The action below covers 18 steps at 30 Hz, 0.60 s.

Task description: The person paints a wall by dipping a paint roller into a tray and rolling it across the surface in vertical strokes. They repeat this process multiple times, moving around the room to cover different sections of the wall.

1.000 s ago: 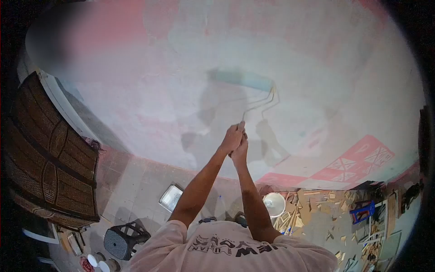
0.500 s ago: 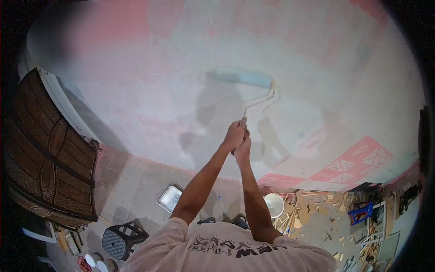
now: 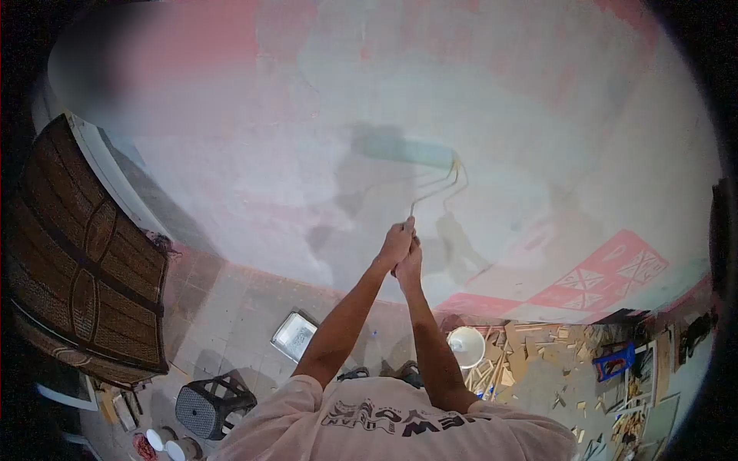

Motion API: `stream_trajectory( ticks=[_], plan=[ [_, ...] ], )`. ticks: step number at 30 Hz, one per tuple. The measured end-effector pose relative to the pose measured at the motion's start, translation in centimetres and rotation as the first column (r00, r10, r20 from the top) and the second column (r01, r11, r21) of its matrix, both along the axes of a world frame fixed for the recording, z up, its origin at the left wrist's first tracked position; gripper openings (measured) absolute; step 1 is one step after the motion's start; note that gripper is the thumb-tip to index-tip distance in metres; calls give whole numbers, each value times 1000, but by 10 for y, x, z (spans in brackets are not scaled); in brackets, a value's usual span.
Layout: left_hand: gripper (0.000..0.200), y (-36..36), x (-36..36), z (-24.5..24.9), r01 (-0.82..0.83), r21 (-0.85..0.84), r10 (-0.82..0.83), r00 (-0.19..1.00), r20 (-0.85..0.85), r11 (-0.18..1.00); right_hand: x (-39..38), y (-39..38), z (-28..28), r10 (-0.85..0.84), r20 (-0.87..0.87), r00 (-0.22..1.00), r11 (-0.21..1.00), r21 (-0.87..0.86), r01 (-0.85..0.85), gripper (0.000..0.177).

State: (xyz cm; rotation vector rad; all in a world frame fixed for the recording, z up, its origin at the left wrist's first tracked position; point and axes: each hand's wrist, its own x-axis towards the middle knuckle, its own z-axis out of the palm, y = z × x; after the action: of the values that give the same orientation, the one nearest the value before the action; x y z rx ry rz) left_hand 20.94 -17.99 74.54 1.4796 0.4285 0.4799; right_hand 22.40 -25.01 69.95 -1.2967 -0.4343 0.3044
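Left edge: a dark brown carved door [image 3: 84, 253] stands open, leaning out from the left end of the wall [image 3: 231, 115]. Below it, at the lower left corner of the floor [image 3: 223, 307], are a black perforated stool [image 3: 211, 403] and, just beside it, small white tubs [image 3: 157, 439]; their contents cannot be made out.

Left of centre: a shallow metal paint tray [image 3: 294, 336] lies flat on the tiled floor, near the foot of the wall and apart from the stool.

Centre: both arms are raised toward the wall. The left hand [image 3: 396, 244] is closed around the handle of the paint roller [image 3: 403, 150]. The right hand [image 3: 410, 265] is clamped on the same handle directly beneath it, the two hands touching. A double wire frame rises from the hands up and to the right, then turns onto the sleeve. The sleeve is pale blue-green, lies roughly level and sits against the wall about mid-height, a little right of the wall's centre. The wall around it is grey-white with pink showing through at the top edge; shadows of the roller and arms fall on it beside the hands.

Right of centre: a white bucket [image 3: 467, 346] stands on the floor at the foot of the wall.

Right edge: a red patterned patch [image 3: 607, 276] occupies the wall's lower right corner. Beneath it, wood offcuts [image 3: 538, 361] are scattered across the floor, with a blue crate [image 3: 615, 359] among them.
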Motion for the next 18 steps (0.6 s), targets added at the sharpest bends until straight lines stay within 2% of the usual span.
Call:
stream_trajectory(
  ticks=[1, 2, 3, 5, 8, 10, 12, 15, 18],
  plan=[
    [56, -2, -2, -10, 2, -36, -3, 1000, -18, 999, -8, 0, 6, -16, -38, 999, 1000, -7, 16, 36],
    [59, 1, 9, -31, -12, -73, 16, 999, 45, 997, -16, -3, 11, -14, 35, 999, 1000, 9, 13, 39],
    [59, 2, 8, -29, -13, -66, 15, 999, 34, 998, -22, -8, 24, -4, 63, 998, 1000, -29, 6, 40],
    [58, 2, 4, -14, -15, -54, 15, 1000, 11, 998, -27, -14, 42, 19, 117, 993, 994, -109, -6, 42],
    [57, 5, -7, 31, -18, 13, 18, 1000, -14, 1000, -8, -3, 41, 17, 97, 995, 986, -166, 0, 42],
    [57, 12, -5, 60, 10, -25, -10, 1000, 11, 1000, 9, 17, 46, -82, 398, 914, 990, -74, 121, 39],
    [58, 18, -1, 88, 19, -8, -19, 999, 43, 1000, 25, 29, 58, -97, 448, 889, 988, -68, 142, 43],
    [58, 37, 19, 112, -46, 137, 32, 994, 103, 990, 20, 29, 122, 3, 214, 977, 991, -129, 25, 53],
    [57, 42, 18, 134, -32, 115, 10, 982, 188, 993, 10, 33, 163, 42, 222, 974, 999, -29, -37, 51]
  ],
)
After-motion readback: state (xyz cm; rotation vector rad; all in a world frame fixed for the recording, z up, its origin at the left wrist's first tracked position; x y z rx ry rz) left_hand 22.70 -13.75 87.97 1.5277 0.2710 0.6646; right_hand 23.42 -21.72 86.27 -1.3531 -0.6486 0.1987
